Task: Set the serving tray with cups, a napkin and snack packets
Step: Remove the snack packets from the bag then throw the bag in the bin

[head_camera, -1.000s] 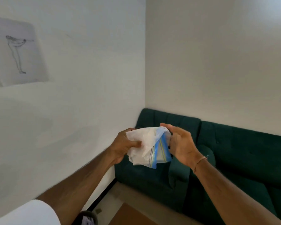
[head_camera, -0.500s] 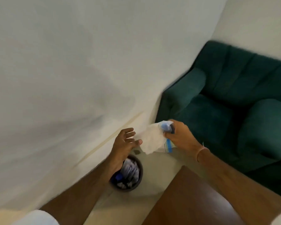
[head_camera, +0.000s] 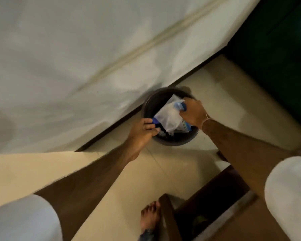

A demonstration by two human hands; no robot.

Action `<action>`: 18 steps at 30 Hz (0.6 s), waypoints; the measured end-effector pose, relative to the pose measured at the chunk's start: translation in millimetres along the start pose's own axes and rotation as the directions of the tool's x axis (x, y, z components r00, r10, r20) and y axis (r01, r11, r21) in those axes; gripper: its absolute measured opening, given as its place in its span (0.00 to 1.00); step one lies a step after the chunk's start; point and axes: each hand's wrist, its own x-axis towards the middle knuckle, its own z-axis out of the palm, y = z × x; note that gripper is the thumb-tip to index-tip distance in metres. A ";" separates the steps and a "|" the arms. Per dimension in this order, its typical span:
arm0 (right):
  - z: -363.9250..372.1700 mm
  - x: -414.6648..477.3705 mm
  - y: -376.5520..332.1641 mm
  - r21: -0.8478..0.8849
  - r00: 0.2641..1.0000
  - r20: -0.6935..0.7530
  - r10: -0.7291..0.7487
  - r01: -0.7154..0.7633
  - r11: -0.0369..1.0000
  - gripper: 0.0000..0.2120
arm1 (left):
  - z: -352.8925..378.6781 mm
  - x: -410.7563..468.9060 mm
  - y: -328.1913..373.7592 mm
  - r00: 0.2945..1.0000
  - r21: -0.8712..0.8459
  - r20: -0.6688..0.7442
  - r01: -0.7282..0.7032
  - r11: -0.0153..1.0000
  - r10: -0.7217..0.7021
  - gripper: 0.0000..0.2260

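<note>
A crumpled white and blue plastic packet (head_camera: 169, 117) hangs over the mouth of a dark round waste bin (head_camera: 149, 101) on the floor by the wall. My right hand (head_camera: 193, 113) is closed on the packet's upper blue end, above the bin's right side. My left hand (head_camera: 142, 131) reaches to the bin's near left rim, its fingers curled on a blue bit at the packet's lower corner. Other wrappers lie inside the bin, mostly hidden. No tray, cups or napkin are in view.
A white wall (head_camera: 76, 58) with a dark skirting runs diagonally behind the bin. A green sofa (head_camera: 276, 49) fills the upper right. A brown wooden table (head_camera: 215, 197) stands at the lower right, with a bare foot (head_camera: 150, 218) beside its leg on the cream tiled floor (head_camera: 207, 94).
My view has swung down from the wall and sofa to the floor. Both hands have lowered the packet from chest height to the bin's mouth, and my left hand has closed in on it.
</note>
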 end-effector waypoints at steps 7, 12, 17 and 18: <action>124.7 60.4 40.6 -0.147 0.999 0.049 0.016 -0.009 0.989 0.18 | -5.5 49.1 -64.2 0.996 0.035 0.067 0.049 0.998 -0.051 0.24; 149.7 83.8 59.6 -0.146 0.991 0.034 0.126 -0.120 0.982 0.24 | -3.8 56.4 -71.3 0.998 0.044 0.064 0.019 0.999 -0.022 0.26; 131.1 75.4 51.7 -0.017 0.987 0.062 0.146 -0.146 0.989 0.40 | -5.5 50.8 -61.2 0.996 0.058 0.083 0.024 0.998 -0.029 0.26; 123.8 70.5 48.8 -0.020 0.991 0.046 0.123 -0.122 0.992 0.41 | -5.4 48.0 -57.9 0.997 0.059 0.077 0.027 0.998 -0.031 0.25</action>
